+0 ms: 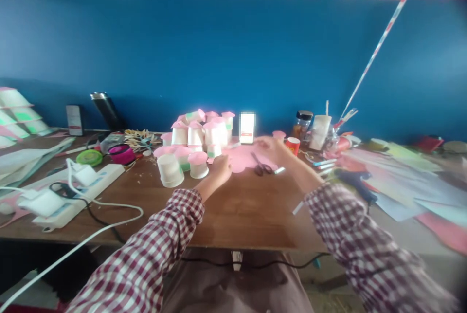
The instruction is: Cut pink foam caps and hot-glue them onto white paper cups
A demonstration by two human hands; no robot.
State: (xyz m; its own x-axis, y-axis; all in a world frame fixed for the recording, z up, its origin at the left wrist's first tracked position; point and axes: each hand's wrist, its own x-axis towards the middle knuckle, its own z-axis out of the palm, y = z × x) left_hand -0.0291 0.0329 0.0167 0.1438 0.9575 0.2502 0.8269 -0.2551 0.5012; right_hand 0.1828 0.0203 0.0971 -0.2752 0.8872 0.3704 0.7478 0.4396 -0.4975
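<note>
My left hand (pixel 222 168) is curled closed at the middle of the table, just right of a white paper cup with a pink top (pixel 199 166). What its fingers hold, if anything, I cannot make out. My right hand (pixel 270 146) is over the right part of the pink paper pieces (pixel 241 158); its fingers are smeared by motion. Between and below the hands lie dark-handled scissors (pixel 263 167). Left of my left hand stands a plain white paper cup (pixel 170 171). Behind it, several white cups with pink tops (pixel 195 134) are stacked.
A lit phone (pixel 247 128) stands at the back. To the right are a red cup (pixel 292 146), a lidded jar (pixel 302 125), a glue gun (pixel 353 181) and loose paper sheets (pixel 401 181). A power strip (pixel 80 196) with trailing cables lies left, near a black bottle (pixel 105 111).
</note>
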